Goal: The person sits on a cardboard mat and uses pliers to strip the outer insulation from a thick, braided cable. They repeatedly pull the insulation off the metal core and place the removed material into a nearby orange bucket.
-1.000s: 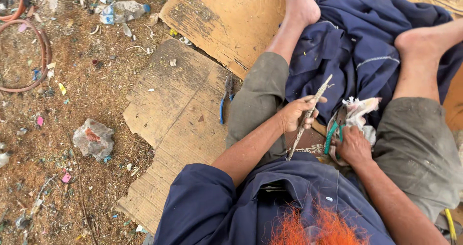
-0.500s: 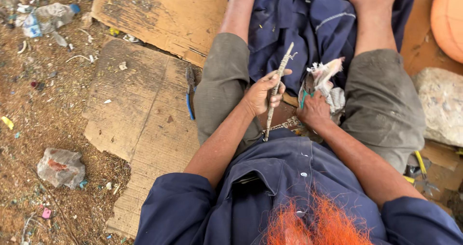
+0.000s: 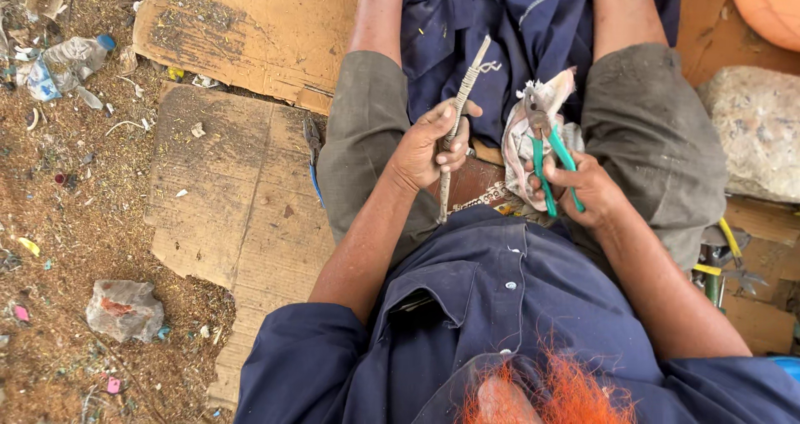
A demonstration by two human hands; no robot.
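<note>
I sit on the ground with my legs stretched out and a dark blue cloth (image 3: 517, 24) spread between them. My left hand (image 3: 429, 145) is closed around a thin grey ribbed rod (image 3: 462, 111) that slants up to the right over the cloth. My right hand (image 3: 583, 186) grips green-handled pliers (image 3: 546, 153) together with a crumpled whitish rag (image 3: 533, 128). The plier jaws point up, a short way right of the rod's upper end. Both hands hover over my lap near a brown belt (image 3: 475, 182).
Flattened cardboard sheets (image 3: 233, 199) lie to my left on littered dirt, with a plastic bottle (image 3: 71, 57) and a stone (image 3: 125, 307) further out. A blue-handled tool (image 3: 314, 161) rests beside my left thigh. A large rock (image 3: 754, 128) and yellow-handled tools (image 3: 725, 257) sit at my right.
The view has shifted, so my lap and hands appear more central. My hands hold the rod and the pliers much as before, with the rod still slanting upward.
</note>
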